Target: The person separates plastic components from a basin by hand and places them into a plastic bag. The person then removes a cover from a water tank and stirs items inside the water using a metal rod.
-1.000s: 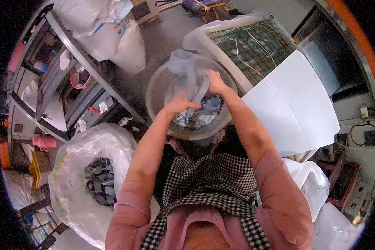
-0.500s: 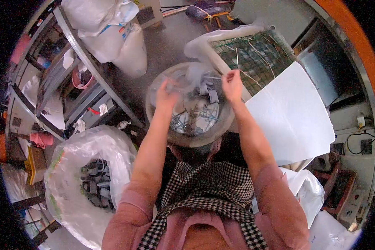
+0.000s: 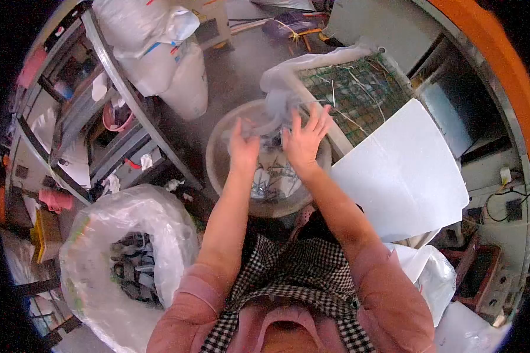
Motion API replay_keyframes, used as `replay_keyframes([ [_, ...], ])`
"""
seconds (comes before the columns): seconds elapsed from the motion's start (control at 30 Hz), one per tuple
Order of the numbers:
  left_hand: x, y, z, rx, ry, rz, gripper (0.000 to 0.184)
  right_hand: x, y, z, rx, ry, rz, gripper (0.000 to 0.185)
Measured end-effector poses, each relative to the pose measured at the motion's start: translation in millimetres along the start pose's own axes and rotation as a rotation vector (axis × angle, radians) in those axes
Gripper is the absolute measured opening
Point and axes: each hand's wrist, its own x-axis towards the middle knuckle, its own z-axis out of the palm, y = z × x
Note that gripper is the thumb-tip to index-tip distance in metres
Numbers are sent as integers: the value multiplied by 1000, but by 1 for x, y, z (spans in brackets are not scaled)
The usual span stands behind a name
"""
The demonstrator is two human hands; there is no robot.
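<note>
A round tub [image 3: 213,176] stands in front of me, holding thin grey sprue-like pieces [image 3: 271,176] and darker bits. My left hand [image 3: 243,150] hovers over its left half, finger and thumb apart, with nothing clearly held. Over the right half is my right hand [image 3: 305,141], its fingers spread, palm down; small dark bits lie close to its thumb. Bunched translucent plastic [image 3: 275,107] hangs at the tub's far rim, near both hands. Haze blurs the tub's far side, and what lies under the right palm is hidden.
A plastic-lined bag [image 3: 88,259] of dark grey parts stands at my left. To the right are a green wire mesh box [image 3: 359,88] and a white sheet [image 3: 400,176]. White sacks [image 3: 182,82] stand behind; a metal shelf frame [image 3: 132,94] runs along the left.
My right hand has moved left and down over the tub, its pinched fingers now spread. My left hand has come slightly right and lower. The view has shifted a little.
</note>
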Motion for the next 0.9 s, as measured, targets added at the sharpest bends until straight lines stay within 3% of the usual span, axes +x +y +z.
replay_keyframes([
  [0.07,-4,-6,0,20,-86,-57,11,-7,6,14,88,6,-25,65],
  [0.13,1,-20,-11,24,-102,-67,11,-7,9,26,256,-161,265,66],
  [0.27,7,-33,-22,-1,-131,-142,11,8,24,30,244,81,142,64],
  [0.53,7,-46,-35,72,-162,-138,12,7,39,48,315,155,92,64],
  [0.63,0,-46,-27,23,-70,-222,13,5,42,52,276,126,87,64],
  [0.7,-5,-47,-15,-45,184,-229,10,2,46,55,240,71,90,63],
  [0.73,2,-48,-27,-48,189,-227,10,0,47,55,230,-15,137,63],
  [0.77,10,-50,-44,188,-25,-87,9,-3,48,55,220,-103,184,63],
  [0.83,21,-51,-62,419,-236,55,9,-5,51,57,218,-139,176,60],
  [0.9,26,-47,-65,575,-269,149,8,-8,60,68,218,-168,170,56],
])
